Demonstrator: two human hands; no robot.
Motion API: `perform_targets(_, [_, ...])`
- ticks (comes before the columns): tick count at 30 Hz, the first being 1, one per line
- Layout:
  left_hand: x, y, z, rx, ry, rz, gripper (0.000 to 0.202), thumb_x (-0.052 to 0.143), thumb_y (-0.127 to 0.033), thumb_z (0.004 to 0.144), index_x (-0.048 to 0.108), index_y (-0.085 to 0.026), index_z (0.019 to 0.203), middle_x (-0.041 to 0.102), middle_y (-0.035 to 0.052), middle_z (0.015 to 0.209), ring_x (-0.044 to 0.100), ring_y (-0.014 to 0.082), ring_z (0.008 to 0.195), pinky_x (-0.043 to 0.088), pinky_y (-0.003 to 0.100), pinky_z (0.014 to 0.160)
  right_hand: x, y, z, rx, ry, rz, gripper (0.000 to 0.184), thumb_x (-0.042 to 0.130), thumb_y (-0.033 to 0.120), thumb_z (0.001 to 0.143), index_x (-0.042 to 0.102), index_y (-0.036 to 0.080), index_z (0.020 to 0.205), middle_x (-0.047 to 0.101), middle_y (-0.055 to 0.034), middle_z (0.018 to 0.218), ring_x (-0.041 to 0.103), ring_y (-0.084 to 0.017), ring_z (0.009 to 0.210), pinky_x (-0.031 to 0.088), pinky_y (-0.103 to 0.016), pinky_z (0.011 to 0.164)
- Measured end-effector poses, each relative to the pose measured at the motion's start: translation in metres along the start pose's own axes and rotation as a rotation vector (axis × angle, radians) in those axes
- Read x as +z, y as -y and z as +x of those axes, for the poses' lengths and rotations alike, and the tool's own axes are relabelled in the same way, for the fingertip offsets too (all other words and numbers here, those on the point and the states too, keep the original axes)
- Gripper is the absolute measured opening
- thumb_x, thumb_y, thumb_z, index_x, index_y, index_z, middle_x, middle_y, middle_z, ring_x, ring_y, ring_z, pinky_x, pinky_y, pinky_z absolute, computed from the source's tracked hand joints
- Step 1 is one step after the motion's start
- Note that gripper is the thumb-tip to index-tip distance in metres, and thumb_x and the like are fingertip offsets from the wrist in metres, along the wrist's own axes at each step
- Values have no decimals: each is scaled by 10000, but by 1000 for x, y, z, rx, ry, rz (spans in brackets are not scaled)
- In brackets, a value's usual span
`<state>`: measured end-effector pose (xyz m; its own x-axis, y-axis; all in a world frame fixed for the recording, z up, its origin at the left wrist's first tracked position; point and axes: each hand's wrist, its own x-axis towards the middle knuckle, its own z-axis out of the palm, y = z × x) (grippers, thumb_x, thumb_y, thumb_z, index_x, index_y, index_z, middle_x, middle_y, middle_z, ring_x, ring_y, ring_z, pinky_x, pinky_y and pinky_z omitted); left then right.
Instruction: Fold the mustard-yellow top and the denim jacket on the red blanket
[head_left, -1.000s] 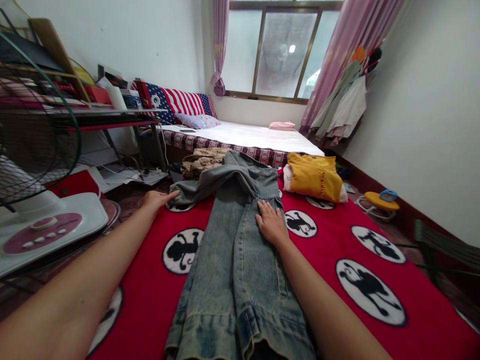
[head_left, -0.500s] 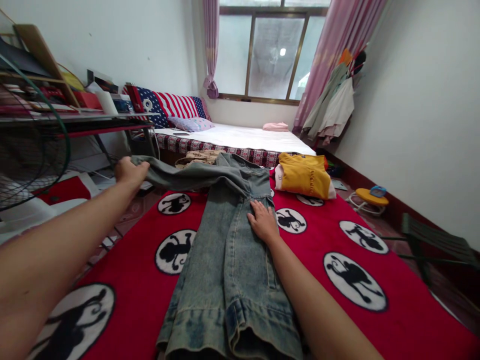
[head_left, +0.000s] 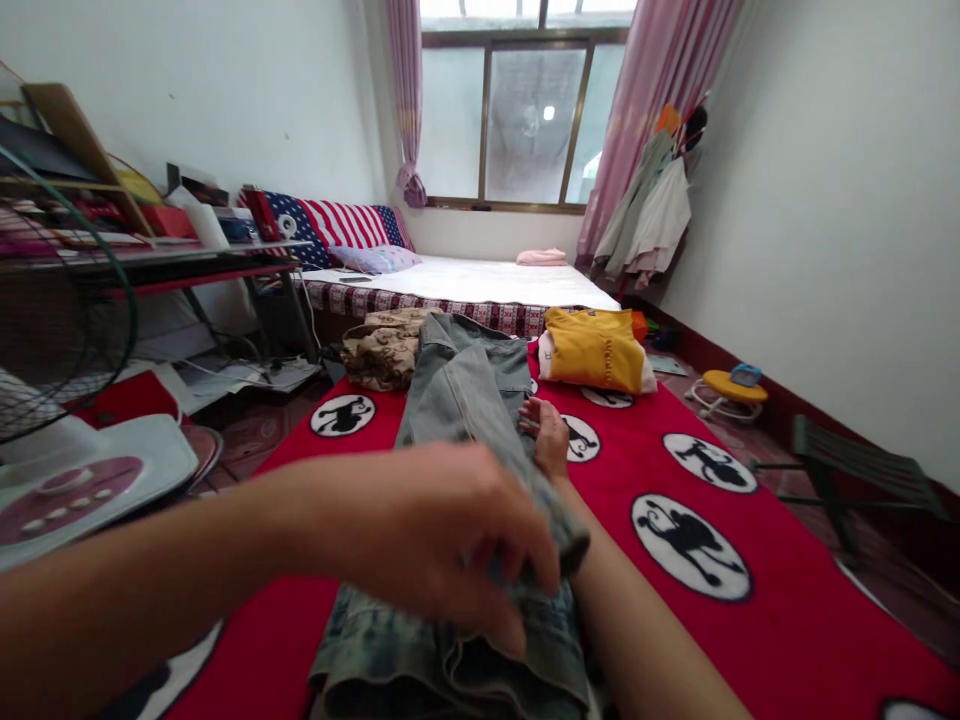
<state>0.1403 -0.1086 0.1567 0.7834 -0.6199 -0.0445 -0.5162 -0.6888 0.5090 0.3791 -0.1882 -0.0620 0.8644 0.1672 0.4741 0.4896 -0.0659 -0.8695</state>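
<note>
A faded denim garment lies lengthwise on a red blanket printed with black-and-white monkey circles. My left hand is close to the camera, fingers closed on a denim sleeve that is drawn across the garment toward me. My right hand rests further out on the garment's right edge, fingers curled against the cloth, with its forearm running under the sleeve.
A folded yellow garment and a crumpled beige patterned cloth lie at the blanket's far end. A bed stands behind. A fan and cluttered desk are on the left, a green chair on the right.
My left hand has carried the denim sleeve from far out on the left back across the garment toward me. My right hand stayed on the garment and curled its fingers.
</note>
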Motion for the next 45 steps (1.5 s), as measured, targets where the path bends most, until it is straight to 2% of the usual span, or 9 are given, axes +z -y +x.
perform_targets(3, [47, 12, 12, -18, 157, -172, 135, 708, -291, 816, 756, -267, 941, 730, -6, 801, 648, 125, 667, 464, 205, 604, -5, -1, 2, 185, -62, 257, 603, 223, 582, 920, 565, 117, 1097, 705, -151, 966, 721, -205, 783, 549, -303, 634])
perform_targets(9, [58, 108, 44, -371, -726, 90, 212, 640, -249, 835, 712, -188, 1024, 689, 61, 996, 637, 202, 925, 485, 292, 820, -1, 9, -5, 143, 69, 211, 487, 469, 573, 849, 584, 156, 1074, 699, -82, 921, 682, -178, 711, 529, -298, 643])
perform_targets(12, [65, 147, 54, -476, -836, 183, 326, 652, -291, 827, 674, -173, 1130, 637, 107, 1137, 588, 258, 1093, 450, 364, 955, 2, 14, -9, -10, 186, 6, 409, 558, 450, 836, 586, 158, 1120, 700, -86, 974, 678, -188, 780, 528, -325, 751])
perform_targets(21, [92, 146, 39, -482, -448, -112, 342, 580, -450, 850, 717, -151, 755, 624, 13, 665, 545, 135, 617, 362, 231, 565, 2, 21, -13, -190, 357, -339, 558, 636, 252, 786, 545, 233, 1336, 634, -55, 1098, 618, -166, 828, 512, -314, 800])
perform_targets(25, [79, 132, 29, -393, -94, -308, 526, 516, -560, 865, 584, -144, 548, 429, -37, 467, 326, 78, 440, 232, 234, 441, 1, 25, -16, -279, 302, -176, 290, 530, 110, 736, 741, 218, 905, 619, -49, 973, 605, -170, 947, 484, -287, 865])
perform_targets(29, [56, 116, 34, -354, 153, -397, 491, 564, -516, 844, 507, -157, 514, 426, -39, 450, 376, 74, 414, 280, 204, 423, -3, 32, -21, -291, 75, -22, 184, 489, 128, 701, 636, 212, 630, 592, -23, 777, 594, -164, 786, 478, -283, 738])
perform_targets(31, [46, 117, 46, -384, -40, -414, 415, 522, -463, 877, 591, -151, 612, 557, -5, 536, 519, 110, 489, 398, 204, 491, -6, 35, -22, -298, 0, 4, 163, 478, 145, 695, 578, 218, 589, 567, -12, 717, 578, -165, 735, 464, -288, 700])
perform_targets(36, [53, 156, 86, -488, -943, 146, 299, 539, -233, 868, 663, -151, 1128, 661, 124, 1148, 621, 236, 1073, 482, 346, 948, -10, 34, -23, -320, -46, 36, 150, 449, 147, 677, 518, 226, 569, 537, 3, 641, 544, -162, 657, 436, -294, 652])
perform_targets(45, [115, 208, 107, -610, -809, 490, 517, 517, -286, 916, 468, -160, 1415, 276, 187, 1568, 226, 321, 1463, 290, 517, 1147, -4, 38, -28, -333, 19, 80, 133, 444, 142, 688, 514, 223, 609, 532, 6, 642, 518, -154, 624, 419, -279, 613])
